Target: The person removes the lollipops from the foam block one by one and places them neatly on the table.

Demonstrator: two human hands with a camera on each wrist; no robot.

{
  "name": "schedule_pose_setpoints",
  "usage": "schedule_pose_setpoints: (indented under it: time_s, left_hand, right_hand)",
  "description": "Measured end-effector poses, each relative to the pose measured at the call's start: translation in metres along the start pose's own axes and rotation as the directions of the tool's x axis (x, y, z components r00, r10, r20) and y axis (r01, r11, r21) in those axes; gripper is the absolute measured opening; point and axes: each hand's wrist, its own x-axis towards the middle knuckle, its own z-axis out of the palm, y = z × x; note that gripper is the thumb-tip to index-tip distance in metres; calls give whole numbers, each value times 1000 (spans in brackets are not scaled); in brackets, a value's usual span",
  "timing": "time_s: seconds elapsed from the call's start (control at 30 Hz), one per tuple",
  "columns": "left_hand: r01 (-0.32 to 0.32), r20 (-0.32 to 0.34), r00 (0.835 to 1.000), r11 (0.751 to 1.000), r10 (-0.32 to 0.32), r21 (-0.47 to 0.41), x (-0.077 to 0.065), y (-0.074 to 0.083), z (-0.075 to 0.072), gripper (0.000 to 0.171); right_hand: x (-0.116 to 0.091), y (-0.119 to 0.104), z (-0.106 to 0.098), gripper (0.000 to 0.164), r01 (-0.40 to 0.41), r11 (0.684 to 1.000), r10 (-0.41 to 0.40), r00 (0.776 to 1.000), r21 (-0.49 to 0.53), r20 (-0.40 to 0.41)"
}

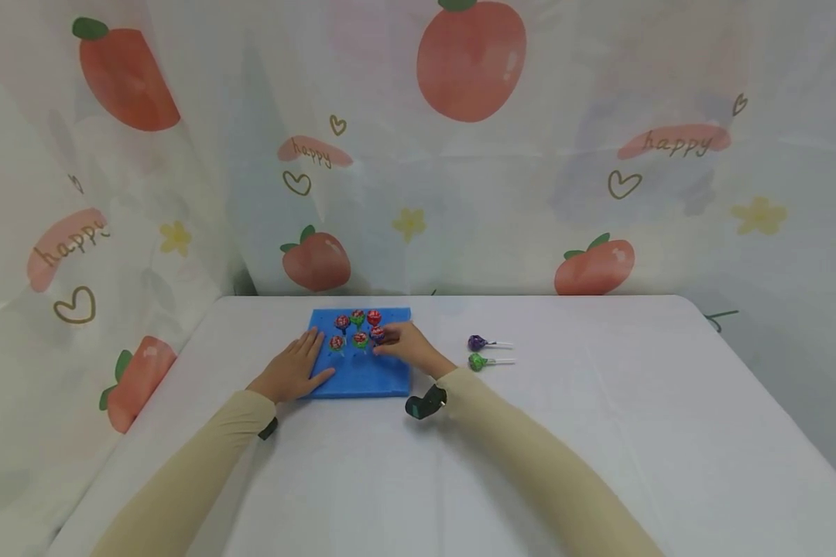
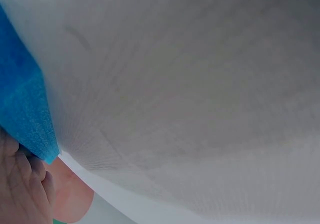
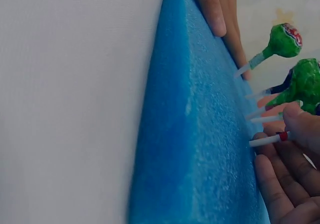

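A blue foam block (image 1: 372,379) lies on the white table, with several wrapped lollipops (image 1: 337,343) standing in it by their sticks. At its right side my right hand (image 1: 407,344) pinches a lollipop (image 1: 377,334) between thumb and fingers. In the right wrist view its white stick (image 3: 263,141) meets the foam face, and my thumb (image 3: 302,126) covers most of its head. My left hand (image 1: 292,367) rests flat on the block's left edge, fingers spread. Only part of that hand (image 2: 22,189) shows in the left wrist view.
To the right of the block, a purple lollipop (image 1: 477,343) and a green lollipop (image 1: 477,361) lie on the table (image 1: 599,402), sticks pointing right. A fruit-patterned curtain (image 1: 474,193) hangs behind and at the sides.
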Motion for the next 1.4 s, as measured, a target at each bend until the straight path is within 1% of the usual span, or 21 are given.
schedule_pose_setpoints:
  time_s: [0.23,0.4,0.57,0.77,0.97,1.13,1.23,1.4]
  left_hand:
    - [-12,-10,1000,1000,12,7,1,-1,0,78]
    - [-9,-1,1000,1000,9,8,1,-1,0,79]
    - [-15,-1,1000,1000,15,13,2,0,-1,78]
    - [-14,-6,1000,1000,14,6,0,1,-1,79]
    - [-13,-18,1000,1000,13,1,-1,1,-1,78]
    - [-11,-16,1000,1000,11,4,-1,1,-1,78]
    - [-11,-16,1000,1000,11,8,-1,1,-2,78]
    - [-11,-12,1000,1000,11,9,-1,2,-3,78]
  right_hand:
    - [1,-1,5,24,6,1000,-6,1000,6,-22]
    - [1,-1,6,23,-3,1000,4,1000,24,-27]
    - [0,-3,4,22,-2,999,3,1000,38,-25]
    - [-2,-5,1,20,2,999,-1,1000,53,-17]
    - [-4,-14,-7,22,17,999,-16,1000,51,-19]
    - [-7,-22,-17,20,41,998,-40,999,57,-19]
    - [-8,-25,-23,20,23,997,-23,1000,73,-12]
    - [-11,-25,-34,22,7,998,-6,1000,55,-18]
